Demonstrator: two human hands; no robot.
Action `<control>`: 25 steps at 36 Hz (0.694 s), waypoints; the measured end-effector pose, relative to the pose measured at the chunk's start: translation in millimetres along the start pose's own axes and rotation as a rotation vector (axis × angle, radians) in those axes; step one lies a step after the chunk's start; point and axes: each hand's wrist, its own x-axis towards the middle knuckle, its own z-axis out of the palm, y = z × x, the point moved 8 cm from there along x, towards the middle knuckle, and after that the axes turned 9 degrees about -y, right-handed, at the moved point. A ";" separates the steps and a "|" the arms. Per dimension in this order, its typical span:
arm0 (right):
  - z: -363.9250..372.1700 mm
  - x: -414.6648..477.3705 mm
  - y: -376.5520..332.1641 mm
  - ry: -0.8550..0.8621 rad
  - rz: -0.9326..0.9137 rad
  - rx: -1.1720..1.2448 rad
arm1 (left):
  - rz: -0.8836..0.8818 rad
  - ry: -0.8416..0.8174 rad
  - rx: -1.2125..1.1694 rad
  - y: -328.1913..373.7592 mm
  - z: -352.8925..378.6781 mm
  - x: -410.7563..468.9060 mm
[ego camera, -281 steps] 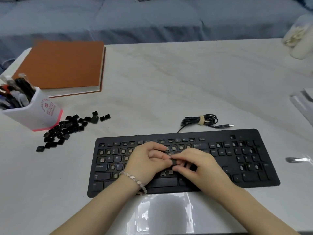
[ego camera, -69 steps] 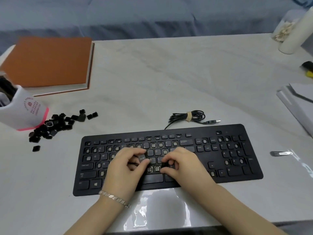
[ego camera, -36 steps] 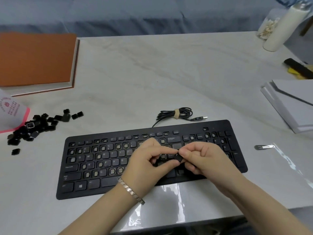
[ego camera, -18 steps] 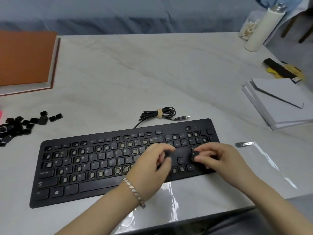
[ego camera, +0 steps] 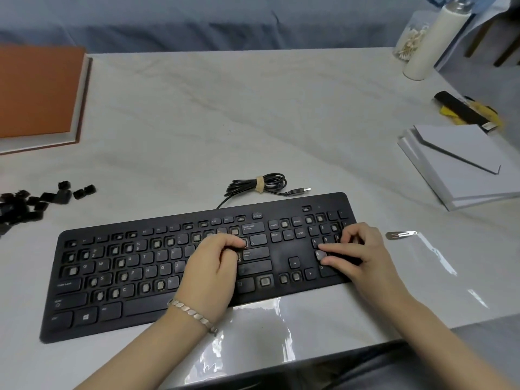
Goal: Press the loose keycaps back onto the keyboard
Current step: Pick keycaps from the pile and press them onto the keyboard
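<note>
Where the pale surface (ego camera: 225, 122) meets the left edge of view, an orange book (ego camera: 36, 91) lies flat, and nearer the person a heap of loose keycaps (ego camera: 31, 202) is scattered, well apart from the keyboard (ego camera: 146, 266). The black keyboard lies slantwise near the front edge, with many sockets bare along its letter rows. Its bundled cable (ego camera: 259, 183) lies just behind it. The left hand (ego camera: 213, 274), a bracelet (ego camera: 192, 315) on the wrist, rests on the keys beside the Enter key with fingers curled under; whether they enclose anything cannot be told. Over the number pad, the right hand (ego camera: 360, 257) pinches a single keycap (ego camera: 320, 254) between thumb tip and forefinger tip, the cap down against the pad's lower left; its other fingers are curled. Just right of the keyboard lies a metal clip (ego camera: 401, 235) at the edge of a clear plastic sheet (ego camera: 433, 266). Farther back on the right sit a stack of white paper (ego camera: 464, 170), a black-and-yellow object (ego camera: 464, 108), and a white bottle (ego camera: 433, 43) beside a jar of cotton swabs (ego camera: 409, 40).
</note>
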 end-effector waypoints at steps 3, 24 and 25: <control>0.3 -1.8 -1.6 0.008 -0.025 -0.034 | 0.050 0.002 0.000 3.9 -0.5 -1.3; 17.9 -23.9 -59.1 0.102 -0.383 -0.848 | 0.009 -0.043 -0.407 -5.9 -1.8 2.3; 20.4 -24.3 -59.3 0.096 -0.385 -0.862 | 0.011 -0.046 -0.389 -5.3 -2.4 1.8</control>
